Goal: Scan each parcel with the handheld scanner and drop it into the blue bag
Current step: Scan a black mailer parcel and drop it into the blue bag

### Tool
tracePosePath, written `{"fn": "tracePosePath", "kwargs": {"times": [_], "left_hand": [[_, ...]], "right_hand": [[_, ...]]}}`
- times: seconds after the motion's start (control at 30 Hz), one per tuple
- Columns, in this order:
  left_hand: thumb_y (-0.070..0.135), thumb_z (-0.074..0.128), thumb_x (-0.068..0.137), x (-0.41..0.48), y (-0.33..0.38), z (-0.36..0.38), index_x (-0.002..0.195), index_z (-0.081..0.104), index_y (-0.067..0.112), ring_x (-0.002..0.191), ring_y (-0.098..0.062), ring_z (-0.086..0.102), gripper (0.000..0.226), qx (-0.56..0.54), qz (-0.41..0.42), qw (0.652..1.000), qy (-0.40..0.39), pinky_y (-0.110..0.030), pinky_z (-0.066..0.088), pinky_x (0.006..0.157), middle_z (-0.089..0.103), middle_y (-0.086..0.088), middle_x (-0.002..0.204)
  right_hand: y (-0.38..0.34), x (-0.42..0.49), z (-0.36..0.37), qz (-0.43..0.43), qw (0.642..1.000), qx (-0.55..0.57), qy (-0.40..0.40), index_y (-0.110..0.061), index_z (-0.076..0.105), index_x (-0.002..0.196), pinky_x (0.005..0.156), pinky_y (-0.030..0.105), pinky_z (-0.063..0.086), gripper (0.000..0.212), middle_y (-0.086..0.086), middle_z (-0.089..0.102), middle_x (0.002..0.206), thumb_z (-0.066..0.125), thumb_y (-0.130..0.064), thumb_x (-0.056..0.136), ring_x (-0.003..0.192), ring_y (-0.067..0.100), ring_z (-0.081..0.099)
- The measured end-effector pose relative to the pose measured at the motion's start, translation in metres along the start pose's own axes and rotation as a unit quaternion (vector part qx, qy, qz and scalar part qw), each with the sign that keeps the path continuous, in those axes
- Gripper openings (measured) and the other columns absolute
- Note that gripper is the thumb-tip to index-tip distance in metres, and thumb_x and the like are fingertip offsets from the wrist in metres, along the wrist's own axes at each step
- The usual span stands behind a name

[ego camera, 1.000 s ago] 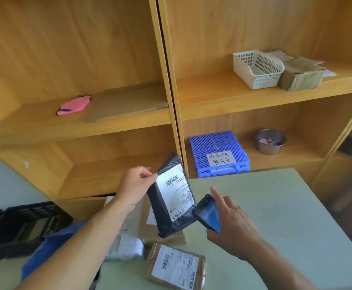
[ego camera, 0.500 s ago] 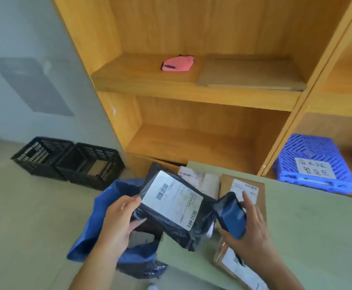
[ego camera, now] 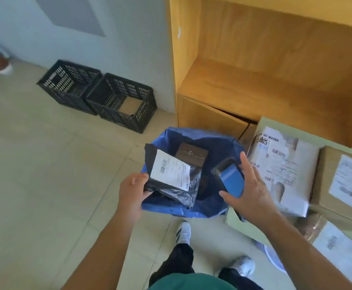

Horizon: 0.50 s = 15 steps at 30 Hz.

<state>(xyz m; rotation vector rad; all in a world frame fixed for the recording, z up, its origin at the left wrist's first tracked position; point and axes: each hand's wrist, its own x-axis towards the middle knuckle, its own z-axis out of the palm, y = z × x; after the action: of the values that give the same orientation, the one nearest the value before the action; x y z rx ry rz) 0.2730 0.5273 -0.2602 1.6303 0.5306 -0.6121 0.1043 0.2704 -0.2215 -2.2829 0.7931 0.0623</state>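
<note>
Item: black plastic mailer parcel (ego camera: 174,176), white label, pinched in the grip of the left hand (ego camera: 133,191) over the open blue fabric bag (ego camera: 194,135). Dark blue-screened handheld scanner (ego camera: 231,181) clasped by the right hand (ego camera: 252,195). Step: drop (scan presumably done); next, release.

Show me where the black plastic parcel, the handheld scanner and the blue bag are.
black plastic parcel (ego camera: 172,174), head view, on its white label.
dark handheld scanner (ego camera: 231,181), head view, on its blue screen.
blue plastic bag (ego camera: 221,146), head view, on its far inner wall.
</note>
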Motion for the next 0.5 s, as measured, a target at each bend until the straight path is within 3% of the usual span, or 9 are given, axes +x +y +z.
{"fn": "tracePosePath", "kwargs": {"times": [0.13, 0.3, 0.4, 0.5], "left_hand": [[0.012, 0.064, 0.096, 0.017, 0.0, 0.014, 0.098, 0.067, 0.003, 0.116, -0.035, 0.068, 0.01, -0.029, -0.025, 0.999, -0.037, -0.048, 0.058, 0.098, 0.07, -0.024, 0.117], [0.025, 0.062, 0.1, 0.019, 0.001, 0.021, 0.131, 0.068, 0.025, 0.102, -0.003, 0.06, 0.032, 0.054, -0.018, 0.997, -0.054, -0.04, 0.053, 0.101, 0.065, 0.012, 0.117], [0.014, 0.057, 0.099, 0.005, 0.008, 0.018, 0.126, 0.07, 0.027, 0.119, -0.011, 0.061, 0.032, 0.051, 0.013, 0.995, -0.086, -0.039, 0.054, 0.102, 0.066, 0.006, 0.126], [0.014, 0.058, 0.1, -0.011, 0.022, 0.021, 0.12, 0.072, 0.032, 0.12, -0.008, 0.064, 0.031, 0.074, 0.093, 0.984, -0.134, -0.039, 0.053, 0.104, 0.071, 0.014, 0.124]], "right_hand": [[-0.009, 0.001, 0.013, 0.022, 1.0, -0.005, -0.013, -0.038, 0.001, 0.158, 0.092, 0.026, 0.036, 0.116, -0.007, 0.032, 0.156, 0.083, -0.04, 0.076, 0.134, 0.014, 0.04], [-0.019, -0.004, 0.014, 0.063, 0.998, -0.006, 0.025, -0.04, 0.004, 0.158, 0.085, 0.029, 0.043, 0.112, -0.008, 0.033, 0.153, 0.082, -0.04, 0.077, 0.128, 0.018, 0.045], [-0.022, -0.005, 0.011, 0.08, 0.996, -0.014, 0.042, -0.039, 0.004, 0.158, 0.088, 0.031, 0.042, 0.11, -0.006, 0.034, 0.153, 0.08, -0.041, 0.079, 0.132, 0.02, 0.042], [-0.026, -0.004, 0.005, 0.085, 0.995, -0.015, 0.054, -0.038, 0.004, 0.158, 0.089, 0.034, 0.042, 0.11, -0.004, 0.034, 0.153, 0.08, -0.042, 0.078, 0.134, 0.021, 0.041]]}}
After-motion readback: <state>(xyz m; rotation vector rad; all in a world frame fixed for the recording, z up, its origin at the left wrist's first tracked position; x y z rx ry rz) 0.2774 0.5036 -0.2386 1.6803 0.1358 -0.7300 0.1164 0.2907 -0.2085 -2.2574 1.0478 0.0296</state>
